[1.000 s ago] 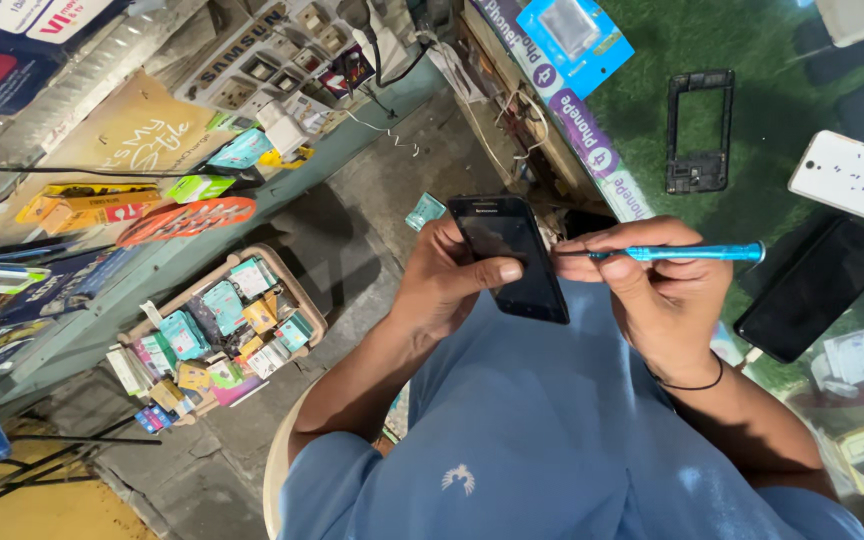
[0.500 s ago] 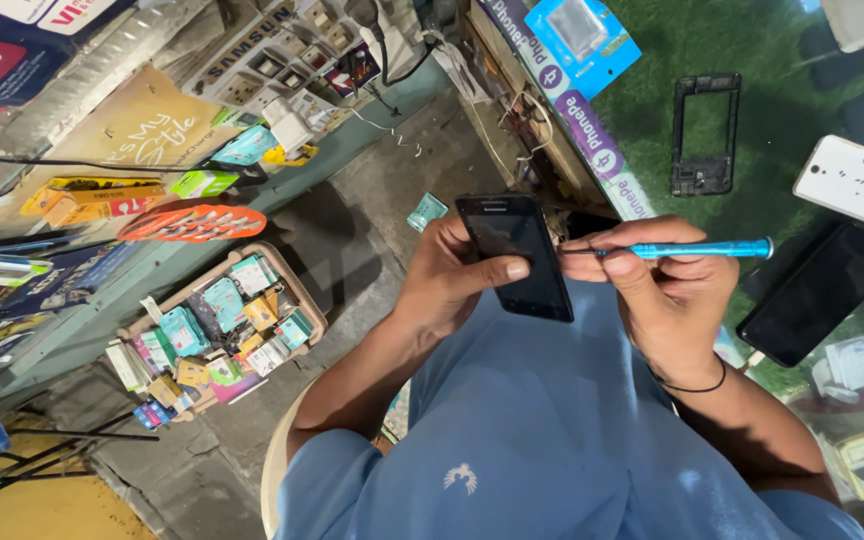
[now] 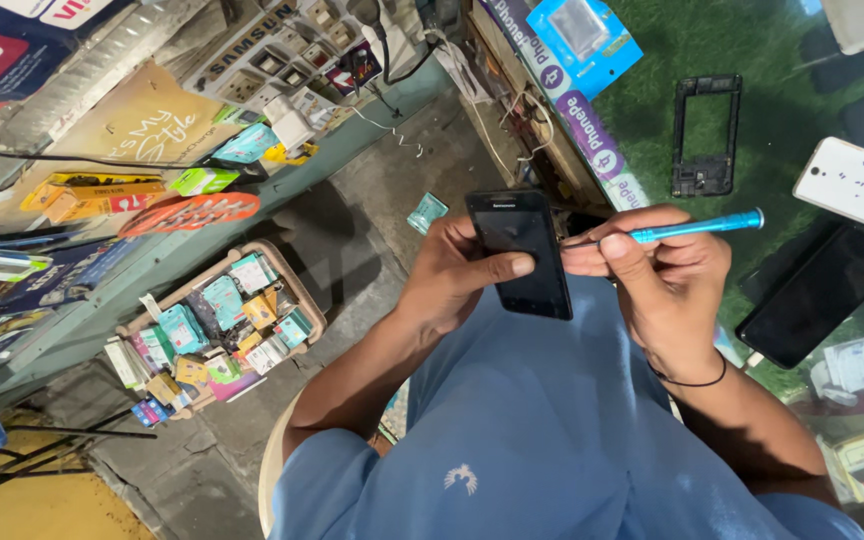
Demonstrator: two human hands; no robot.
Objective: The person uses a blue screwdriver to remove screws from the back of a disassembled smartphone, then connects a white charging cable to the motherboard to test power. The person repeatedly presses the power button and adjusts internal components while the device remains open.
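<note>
The green-covered counter (image 3: 802, 60) fills the upper right of the frame, carrying a white phone (image 3: 857, 185) at the right edge, a dark phone (image 3: 817, 295) lying face up below it, and an empty black phone frame (image 3: 707, 135) higher up. At the lower left, on the floor, a wooden tray (image 3: 217, 335) holds small coloured packets. In the centre, above the person's blue-clothed lap, the left hand (image 3: 452, 275) grips a black smartphone (image 3: 520, 253), fingers wrapped behind it and the thumb pressed across its dark screen; the phone's long axis runs nearly top to bottom of the frame, leaning slightly leftward at its upper end. Just right of it, the right hand (image 3: 667, 290) pinches a blue screwdriver (image 3: 687, 227) between thumb and fingers. The tool's long axis lies almost level, crosswise to the phone, handle toward the right, thin tip pointing left at the phone's upper right edge. The tip looks very near that edge; whether it touches cannot be told.
</note>
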